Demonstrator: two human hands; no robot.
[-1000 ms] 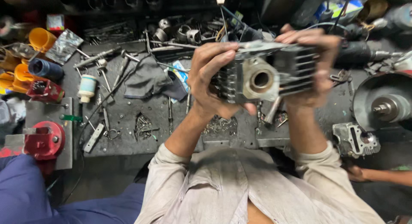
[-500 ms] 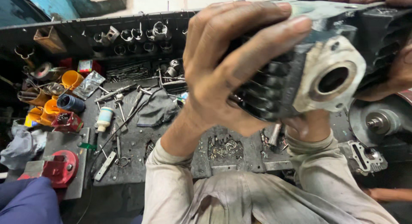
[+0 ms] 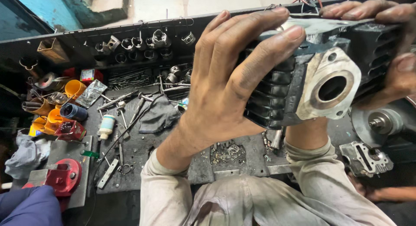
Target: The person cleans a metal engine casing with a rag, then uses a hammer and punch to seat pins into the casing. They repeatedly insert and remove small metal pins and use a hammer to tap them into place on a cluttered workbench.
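the person's left hand (image 3: 221, 92) wraps its grip around the near end of a black finned engine cylinder (image 3: 312, 74), fingers pressed over the top and thumb under the fins, so the part is lifted clear of the counter (image 3: 143, 152) and held close to the camera. its pale flange with a round port (image 3: 331, 88) faces the viewer, which suggests the piece is being looked over in the air; nothing is fitted to it yet, by the look of it. at the far end the right hand (image 3: 390, 48) clamps the cylinder too, fingers curled over the top edge. below and to the left of the left grip lie a dark rag (image 3: 158, 115), loose tools and orange cups (image 3: 74, 88); below the right grip sit a grey cover plate (image 3: 366, 156) and a round motor hub (image 3: 381, 122). the cluttered counter leaves little free room beneath.
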